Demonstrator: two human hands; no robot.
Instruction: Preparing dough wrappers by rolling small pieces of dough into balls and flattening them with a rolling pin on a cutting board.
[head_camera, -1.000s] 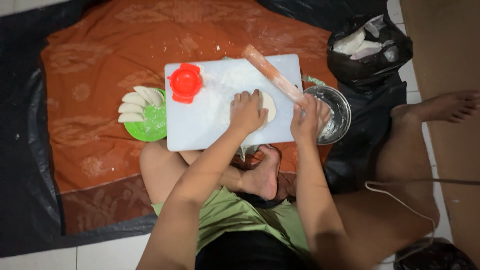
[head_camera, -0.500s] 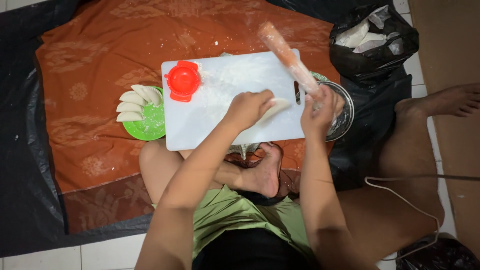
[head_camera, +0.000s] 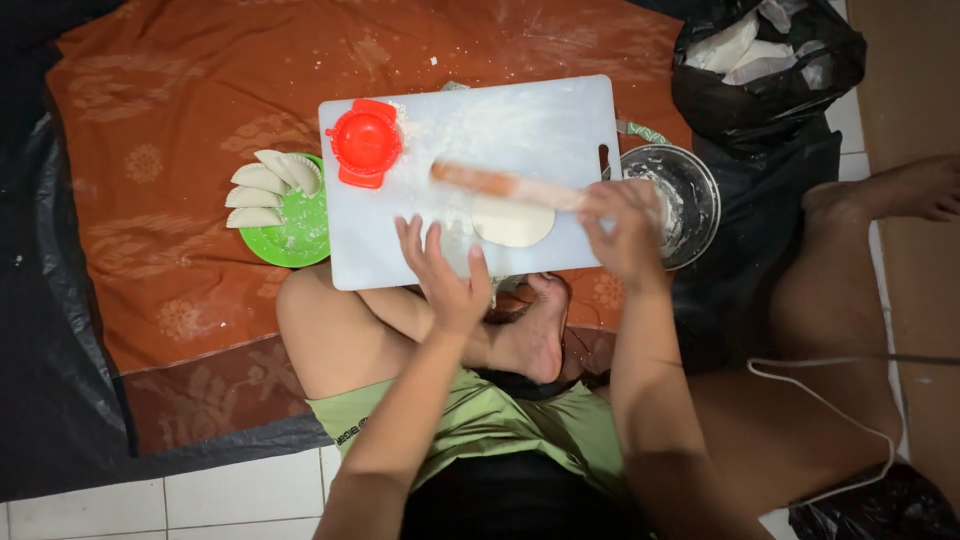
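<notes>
Right hand (head_camera: 625, 232) is wrapped round the near end of a brown wooden rolling pin (head_camera: 505, 185), which lies across the floured white plastic cutting board (head_camera: 520, 115), its motion-blurred far end pointing at the red round plastic dumpling press (head_camera: 366, 143) on the board's left corner. Left hand (head_camera: 445, 275) is open, fingers spread, holding nothing, over the board's near edge. Flat pale round dough disc (head_camera: 512, 222) sits on the board just under the pin, between both hands; its top edge is covered by the pin.

Left of the board: green round plate (head_camera: 300, 235) with folded white dumplings (head_camera: 262, 185) fanned along its far rim, partly tucked under the board. Right of the board: metal bowl (head_camera: 690, 190) dusted with flour, its left side hidden by the right hand. Top right: black plastic bag (head_camera: 765, 85) open on whitish wrapped lumps, contents hard to make out. All on orange patterned cloth (head_camera: 180, 90) over black sheeting (head_camera: 40, 380). A white cord (head_camera: 850, 400) runs across the leg at right.
</notes>
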